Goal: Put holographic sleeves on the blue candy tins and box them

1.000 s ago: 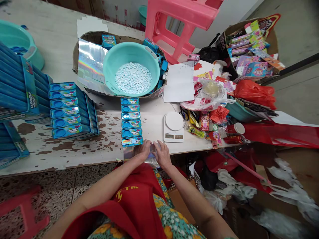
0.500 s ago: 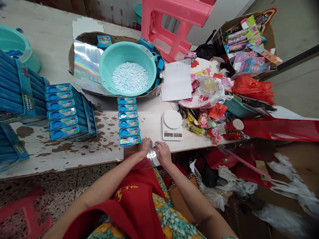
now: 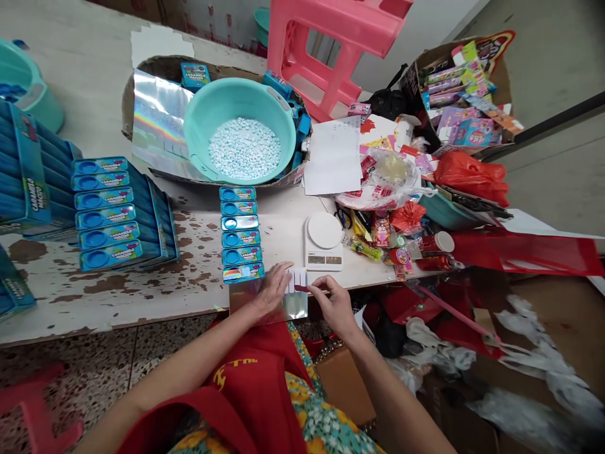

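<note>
My left hand (image 3: 273, 291) lies open on the shiny sheet (image 3: 296, 307) at the table's (image 3: 282, 230) near edge, while my right hand's (image 3: 334, 309) fingertips bunch by its right side, gripping what, if anything, I cannot tell.

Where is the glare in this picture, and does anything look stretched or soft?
Head view: glare and a rainbow band on the silver sheet beside the bowl; a bright patch on the shiny sheet at the left hand; plastic bags at lower right look stretched and smeared.
</note>
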Demonstrator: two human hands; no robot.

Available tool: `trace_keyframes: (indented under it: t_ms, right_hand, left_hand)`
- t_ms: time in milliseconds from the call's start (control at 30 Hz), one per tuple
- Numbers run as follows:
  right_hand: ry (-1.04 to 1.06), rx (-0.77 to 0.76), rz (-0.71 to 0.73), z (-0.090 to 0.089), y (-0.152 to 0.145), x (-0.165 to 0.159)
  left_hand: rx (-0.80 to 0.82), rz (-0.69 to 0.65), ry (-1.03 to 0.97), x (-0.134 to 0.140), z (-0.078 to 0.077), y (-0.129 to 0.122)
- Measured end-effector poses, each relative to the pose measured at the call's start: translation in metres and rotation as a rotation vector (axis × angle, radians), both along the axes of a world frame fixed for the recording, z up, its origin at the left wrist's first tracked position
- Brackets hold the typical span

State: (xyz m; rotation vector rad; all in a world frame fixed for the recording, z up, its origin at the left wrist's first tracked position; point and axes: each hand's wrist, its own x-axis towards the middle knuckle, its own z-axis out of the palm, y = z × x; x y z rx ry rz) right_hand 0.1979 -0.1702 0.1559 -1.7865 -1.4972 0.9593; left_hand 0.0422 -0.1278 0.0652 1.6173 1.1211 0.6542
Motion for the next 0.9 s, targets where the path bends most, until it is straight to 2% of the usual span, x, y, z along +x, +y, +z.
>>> trace_keyframes:
  t_ms: [67, 133, 233, 300, 367, 467, 600, 767, 900]
  right_hand:
    - [0.115, -0.043, -0.014, 0.013, 0.001, -0.003]
    - [0.211, -0.066, -0.031, 0.023, 0.002, -0.009]
    - [0.295, -0.045, -0.076, 0.033, 0.009, -0.033]
    - [0.32, 0.011, -0.114, 0.035, 0.019, -0.057]
    - [0.319, 0.077, -0.146, 0.034, 0.035, -0.085]
    - [0.285, 0.132, -0.146, 0.028, 0.059, -0.122]
    - [0.223, 0.148, -0.163, 0.017, 0.074, -0.146]
    - [0.173, 0.18, -0.182, 0.001, 0.072, -0.147]
    - [0.162, 0.247, -0.208, -0.008, 0.073, -0.147]
  left_hand:
    - [-0.159, -0.059, -0.27, -0.004, 0.035, -0.011]
    - [-0.33, -0.099, -0.386, -0.011, 0.068, -0.021]
    - [-0.433, -0.016, -0.295, -0.03, 0.105, -0.023]
    - [-0.386, 0.043, -0.186, -0.053, 0.119, -0.013]
    - [-0.327, 0.094, -0.099, -0.081, 0.127, 0.002]
    - [-0.296, 0.183, -0.028, -0.121, 0.131, 0.028]
    - [-0.324, 0.157, -0.058, -0.15, 0.124, 0.048]
    - [-0.329, 0.146, -0.108, -0.154, 0.106, 0.049]
    - [-0.328, 0.212, -0.196, -0.146, 0.08, 0.046]
